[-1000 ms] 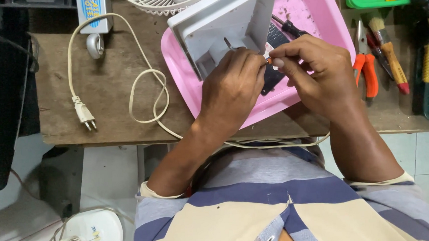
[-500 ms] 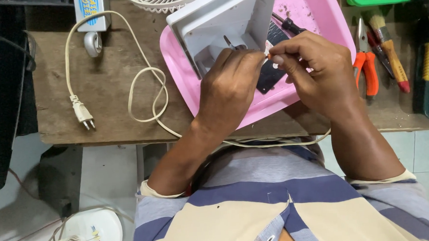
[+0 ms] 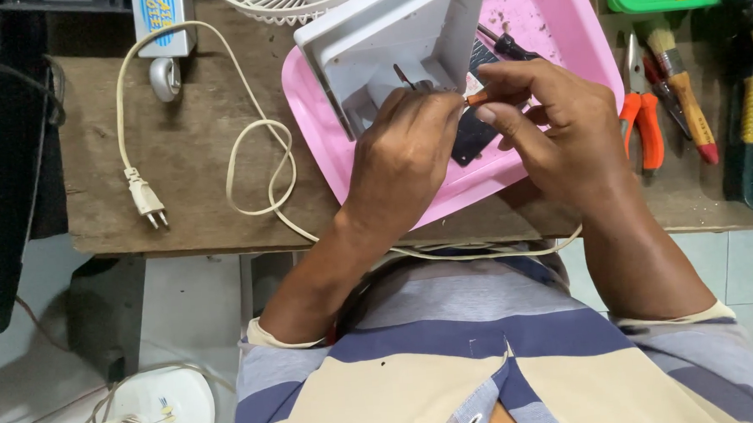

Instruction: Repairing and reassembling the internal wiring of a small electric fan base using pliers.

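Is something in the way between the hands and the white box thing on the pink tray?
Nothing visible is. The left hand already rests against the white plastic housing that stands in the pink tray. The right hand pinches a small orange-tipped piece right beside it, fingertips almost meeting the left hand's.

- Both hands, left [image 3: 408,150] and right [image 3: 552,125], meet over the tray [image 3: 321,146] on the desk [image 3: 196,212].
- Fan housing [image 3: 385,39] stands in the tray, just beyond them.
- Pliers [image 3: 642,112] lie right of them; plug [image 3: 146,198] well left.
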